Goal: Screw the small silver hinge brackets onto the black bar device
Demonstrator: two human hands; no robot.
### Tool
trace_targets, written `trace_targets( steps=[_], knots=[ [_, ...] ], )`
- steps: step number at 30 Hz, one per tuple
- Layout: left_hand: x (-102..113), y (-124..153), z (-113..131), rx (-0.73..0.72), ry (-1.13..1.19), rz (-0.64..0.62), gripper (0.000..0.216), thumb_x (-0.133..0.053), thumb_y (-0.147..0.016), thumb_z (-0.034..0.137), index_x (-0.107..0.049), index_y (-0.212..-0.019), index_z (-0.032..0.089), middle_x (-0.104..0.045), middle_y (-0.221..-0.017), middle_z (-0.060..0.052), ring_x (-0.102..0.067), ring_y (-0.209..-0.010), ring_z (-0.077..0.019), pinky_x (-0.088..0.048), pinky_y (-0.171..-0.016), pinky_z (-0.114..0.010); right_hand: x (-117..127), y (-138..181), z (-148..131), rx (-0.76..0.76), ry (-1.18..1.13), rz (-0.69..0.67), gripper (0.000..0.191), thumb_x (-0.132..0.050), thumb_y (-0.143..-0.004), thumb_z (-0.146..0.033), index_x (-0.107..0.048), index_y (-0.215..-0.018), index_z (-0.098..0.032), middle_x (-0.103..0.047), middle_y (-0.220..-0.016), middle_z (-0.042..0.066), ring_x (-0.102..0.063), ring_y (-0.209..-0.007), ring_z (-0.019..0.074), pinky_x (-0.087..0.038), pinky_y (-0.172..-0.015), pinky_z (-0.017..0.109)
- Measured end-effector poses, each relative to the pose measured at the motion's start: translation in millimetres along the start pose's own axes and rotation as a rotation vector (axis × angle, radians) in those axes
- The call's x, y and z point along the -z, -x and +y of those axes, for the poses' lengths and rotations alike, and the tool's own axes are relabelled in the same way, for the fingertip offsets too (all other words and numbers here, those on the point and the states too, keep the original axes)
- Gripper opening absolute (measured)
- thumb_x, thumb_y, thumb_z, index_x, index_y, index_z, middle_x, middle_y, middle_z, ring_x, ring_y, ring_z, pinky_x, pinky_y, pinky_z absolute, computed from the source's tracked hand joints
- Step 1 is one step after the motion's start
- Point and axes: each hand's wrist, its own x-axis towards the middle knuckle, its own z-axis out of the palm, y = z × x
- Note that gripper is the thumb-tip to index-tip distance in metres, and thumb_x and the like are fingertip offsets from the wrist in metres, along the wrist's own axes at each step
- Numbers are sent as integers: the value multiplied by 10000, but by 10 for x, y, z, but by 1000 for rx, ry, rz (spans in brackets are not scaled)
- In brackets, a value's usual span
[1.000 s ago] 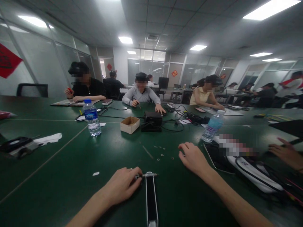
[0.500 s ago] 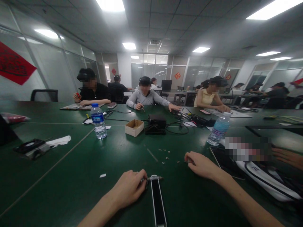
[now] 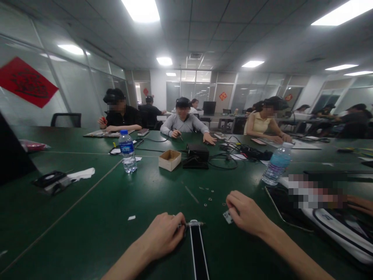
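Note:
My left hand is closed in a pinch on a thin metal rod lying across the far end of a long black bar with pale edges. The bar rests on the green table and runs toward me. My right hand sits to the right of the bar, fingers curled around a small pale flat piece held just above the table. Several tiny washers and screws lie scattered beyond both hands.
A small cardboard box, a black device with cables and two water bottles stand mid-table. A black-and-white bag lies at right. Three people sit across the table. A black gadget and tissue lie at left.
My right hand has pulled back from the scattered small parts toward the bar and now carries a small pale piece. The left hand has kept its pinch on the rod.

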Motion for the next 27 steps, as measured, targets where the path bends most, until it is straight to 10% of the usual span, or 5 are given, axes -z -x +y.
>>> trace_targets(
  steps=[5, 14, 27],
  knots=[
    [-13, -8, -5, 0, 4, -2, 179, -377, -952, 252, -537, -1025, 222, -666, -857, -35, -601, -751, -200, -426, -703, -300, 117, 14, -95, 63, -49, 14, 150, -419, -740, -70, -502, -689, -183, -537, -722, 36, -489, -672, 165, -374, -622, 285],
    [-24, -26, -21, 7, 35, -20, 198, -366, -958, 259, -547, -1027, 220, -655, -850, -40, -596, -754, -200, -416, -682, -298, 307, 60, -26, -119, -342, -493, 411, -536, -654, -27, -640, -1000, -221, -561, -1059, 36, -564, -941, 181, -454, -818, 302],
    [14, -20, 16, -2, -7, -8, 208, -361, -952, 260, -554, -1015, 217, -662, -818, -38, -604, -733, -210, -422, -673, -299, 9, 35, -250, -155, -411, -340, 191, -535, -834, -194, -606, -1011, -186, -607, -911, 32, -565, -766, 151, -464, -661, 264]
  ],
)
